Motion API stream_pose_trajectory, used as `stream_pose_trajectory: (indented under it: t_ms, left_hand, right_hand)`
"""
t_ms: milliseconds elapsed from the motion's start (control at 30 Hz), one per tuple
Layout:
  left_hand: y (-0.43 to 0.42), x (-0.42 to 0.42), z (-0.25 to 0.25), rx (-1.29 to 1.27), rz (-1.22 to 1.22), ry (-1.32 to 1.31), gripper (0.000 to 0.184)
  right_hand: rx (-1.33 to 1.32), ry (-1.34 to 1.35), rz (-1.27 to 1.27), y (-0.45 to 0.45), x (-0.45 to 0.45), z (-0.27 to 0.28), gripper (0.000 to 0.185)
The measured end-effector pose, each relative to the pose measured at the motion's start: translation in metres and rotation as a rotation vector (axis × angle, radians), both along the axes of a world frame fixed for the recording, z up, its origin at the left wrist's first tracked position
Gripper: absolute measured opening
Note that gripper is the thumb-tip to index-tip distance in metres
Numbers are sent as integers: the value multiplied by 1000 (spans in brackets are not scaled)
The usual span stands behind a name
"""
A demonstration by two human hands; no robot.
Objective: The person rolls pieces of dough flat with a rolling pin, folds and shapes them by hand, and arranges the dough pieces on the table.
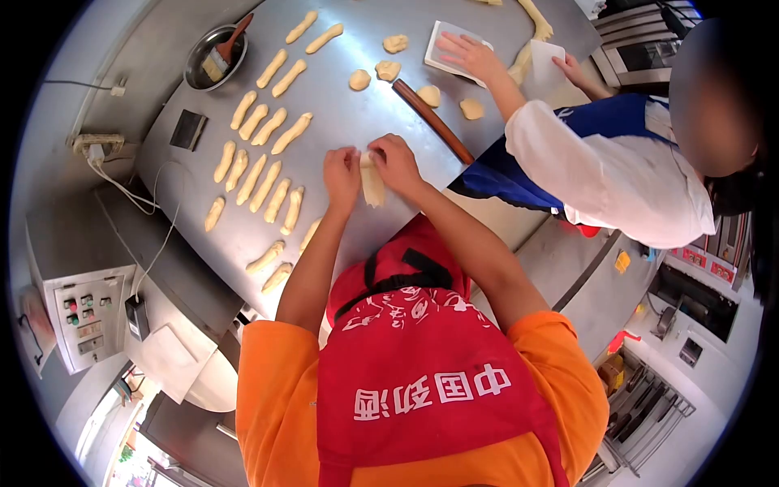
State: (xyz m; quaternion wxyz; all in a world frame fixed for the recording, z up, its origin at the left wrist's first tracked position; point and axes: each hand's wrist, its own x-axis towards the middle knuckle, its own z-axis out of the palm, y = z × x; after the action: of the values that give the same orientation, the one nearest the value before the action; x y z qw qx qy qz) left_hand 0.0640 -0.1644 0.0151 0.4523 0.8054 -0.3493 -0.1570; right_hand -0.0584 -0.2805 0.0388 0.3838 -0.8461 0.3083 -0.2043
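Observation:
Between my two hands a flattened strip of dough lies on the metal table, its far end pinched in my fingers and its near end reaching toward me. My left hand grips the strip's left corner, fingers closed. On the other corner, my right hand is closed too. To the left lie several rolled dough sticks in rows. Beyond my hands are several round dough lumps and a dark wooden rolling pin, slanting toward the co-worker.
At the far left stands a metal bowl with a brush in it. A dark square block lies nearby. On the right, a co-worker in a blue apron handles a white scraper and long dough beside a white tray.

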Motion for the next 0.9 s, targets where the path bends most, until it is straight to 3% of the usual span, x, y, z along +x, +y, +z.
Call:
stream_pose_trajectory:
  t_ms: [33,200,300,400,500,633,700,800,900]
  left_hand:
    - [5,-2,-4,-19,-39,-19,14]
    - [60,-41,-10,-69,-181,-93,17]
    - [45,-35,1,-36,25,41,17]
    - [17,-14,21,-3,15,72,16]
    - [26,-9,7,58,-207,-155,15]
    - [66,-41,-7,121,-291,-125,13]
    - [84,-54,-21,92,-293,-157,13]
    - [59,-34,36,-39,42,-39,17]
    - [34,-6,47,-50,108,-62,25]
  right_hand:
    - [65,62,34,0,-3,-2,17]
    - [-175,-1,175,34,-56,0,11]
    - [-158,-42,104,30,-53,2,11]
    - [-51,-26,37,10,-28,9,11]
    - [-7,46,134,9,-29,9,10]
    - [-138,70,252,43,-76,3,9]
    - [-47,82,276,50,-86,-5,10]
    - [-35,82,172,41,-71,16,17]
    - [-254,73,161,28,-30,22,34]
